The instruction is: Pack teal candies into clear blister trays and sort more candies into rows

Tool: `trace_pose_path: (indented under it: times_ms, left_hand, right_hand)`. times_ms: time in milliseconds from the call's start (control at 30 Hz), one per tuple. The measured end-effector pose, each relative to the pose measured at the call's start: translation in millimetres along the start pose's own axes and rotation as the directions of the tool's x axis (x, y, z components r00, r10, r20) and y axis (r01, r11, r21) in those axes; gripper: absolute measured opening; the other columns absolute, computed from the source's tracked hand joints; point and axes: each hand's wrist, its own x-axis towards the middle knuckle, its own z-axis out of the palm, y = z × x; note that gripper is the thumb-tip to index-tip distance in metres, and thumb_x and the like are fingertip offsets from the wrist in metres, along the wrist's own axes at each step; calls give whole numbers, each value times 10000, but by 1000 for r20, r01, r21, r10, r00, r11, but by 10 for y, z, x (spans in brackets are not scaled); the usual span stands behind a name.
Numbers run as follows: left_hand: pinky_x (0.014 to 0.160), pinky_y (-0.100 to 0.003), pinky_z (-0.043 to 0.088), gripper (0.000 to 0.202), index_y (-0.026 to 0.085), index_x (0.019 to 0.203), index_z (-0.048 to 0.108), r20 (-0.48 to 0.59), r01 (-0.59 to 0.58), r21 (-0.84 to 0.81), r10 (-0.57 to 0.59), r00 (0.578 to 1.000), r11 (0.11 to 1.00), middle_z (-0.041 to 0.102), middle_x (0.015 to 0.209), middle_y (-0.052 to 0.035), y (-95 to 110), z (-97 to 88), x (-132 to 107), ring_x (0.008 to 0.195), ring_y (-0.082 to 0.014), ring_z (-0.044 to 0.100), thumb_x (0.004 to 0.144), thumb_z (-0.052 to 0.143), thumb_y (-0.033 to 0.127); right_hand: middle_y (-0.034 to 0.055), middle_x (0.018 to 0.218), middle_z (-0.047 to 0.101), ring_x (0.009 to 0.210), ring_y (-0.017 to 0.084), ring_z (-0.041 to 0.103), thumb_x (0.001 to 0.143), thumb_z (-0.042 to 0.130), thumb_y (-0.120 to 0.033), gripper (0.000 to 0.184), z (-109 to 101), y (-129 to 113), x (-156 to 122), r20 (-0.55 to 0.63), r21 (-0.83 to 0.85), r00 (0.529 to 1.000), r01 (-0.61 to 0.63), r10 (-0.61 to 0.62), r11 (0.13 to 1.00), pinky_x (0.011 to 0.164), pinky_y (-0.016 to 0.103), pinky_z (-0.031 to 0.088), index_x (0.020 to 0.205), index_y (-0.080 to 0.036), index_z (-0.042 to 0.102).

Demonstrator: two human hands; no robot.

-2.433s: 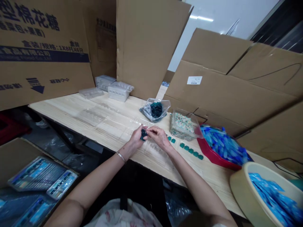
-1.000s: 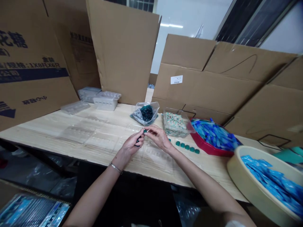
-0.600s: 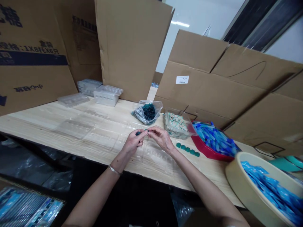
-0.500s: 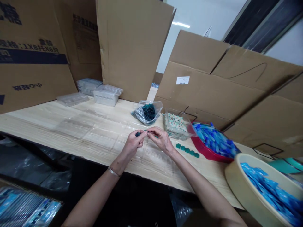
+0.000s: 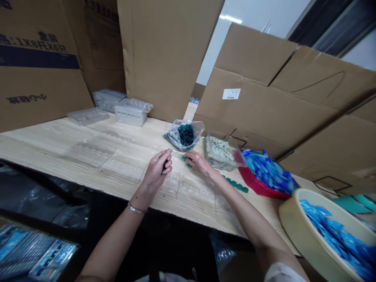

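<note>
My left hand [image 5: 158,167] is closed over the table, its fingers curled around something dark teal [image 5: 164,166] that is mostly hidden. To its right, my right hand [image 5: 197,161] reaches down to the tabletop with bent fingers. At its fingertips is a small teal piece [image 5: 184,158], and another teal piece lies just below the fingers. A row of teal pieces [image 5: 236,185] is partly covered by my right forearm. Beyond the hands stands an open clear plastic bag [image 5: 173,137] of dark teal pieces. Clear shallow trays [image 5: 123,166] lie flat around my left hand.
A clear tub [image 5: 221,150] of small patterned pieces stands right of the bag. Beside it are a red tray [image 5: 255,186] of blue packets and a cream basin [image 5: 296,219] with more. Clear boxes [image 5: 132,111] sit back left, below cardboard walls [image 5: 164,58].
My hands were together at the fingertips and have moved apart. The left went left and slightly up; the right lowered to the teal pieces on the table. The camera view shifted a little.
</note>
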Motion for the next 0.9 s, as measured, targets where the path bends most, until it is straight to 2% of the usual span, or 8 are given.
trace_pose_path:
  times_ms: [100, 233, 367, 467, 633, 900]
  left_hand:
    - [324, -97, 198, 228, 114, 829, 575, 6, 34, -35, -33, 999, 999, 440, 654, 44, 30, -28, 10, 437, 11, 337, 674, 703, 221]
    - [315, -92, 209, 201, 118, 840, 563, 7, 63, -110, -62, 998, 992, 437, 649, 49, 75, -62, 41, 431, 12, 339, 697, 685, 190]
    - [301, -91, 212, 163, 122, 815, 541, 13, 105, -175, -105, 994, 979, 427, 643, 52, 82, -83, 73, 422, 11, 335, 721, 663, 174]
    - [299, -89, 224, 149, 123, 806, 537, 27, 119, -192, -116, 993, 974, 426, 644, 52, 73, -82, 75, 425, 9, 345, 727, 656, 166]
    - [298, -87, 228, 137, 123, 812, 539, 14, 119, -210, -119, 993, 970, 433, 650, 50, 88, -95, 78, 427, 11, 349, 735, 648, 155]
    - [301, -89, 223, 140, 116, 823, 547, 18, 122, -199, -121, 992, 972, 435, 652, 47, 66, -141, 125, 427, 10, 352, 736, 646, 163]
  right_hand:
    - [89, 927, 627, 854, 172, 571, 842, 475, -149, 229, 47, 87, 22, 60, -22, 998, 32, -31, 999, 772, 288, 448, 1001, -162, 639]
    - [100, 970, 619, 888, 175, 569, 846, 457, -135, 245, 11, 166, 64, 42, -88, 999, 14, -10, 996, 779, 287, 449, 1012, -160, 636]
    - [92, 937, 627, 878, 172, 576, 830, 466, -109, 242, 14, 249, 123, 86, -131, 996, 13, -1, 991, 766, 271, 453, 984, -150, 649]
    - [92, 939, 634, 872, 167, 587, 833, 458, -96, 249, 56, 288, 150, 93, -117, 996, 24, -13, 993, 767, 260, 457, 980, -143, 652]
    - [92, 953, 646, 870, 164, 601, 829, 477, -101, 242, 86, 303, 165, 39, -62, 998, 46, -44, 997, 771, 252, 464, 992, -139, 652]
    - [108, 949, 654, 863, 173, 607, 830, 471, -122, 251, 103, 306, 196, 94, -37, 993, 69, -65, 997, 764, 275, 474, 993, -143, 661]
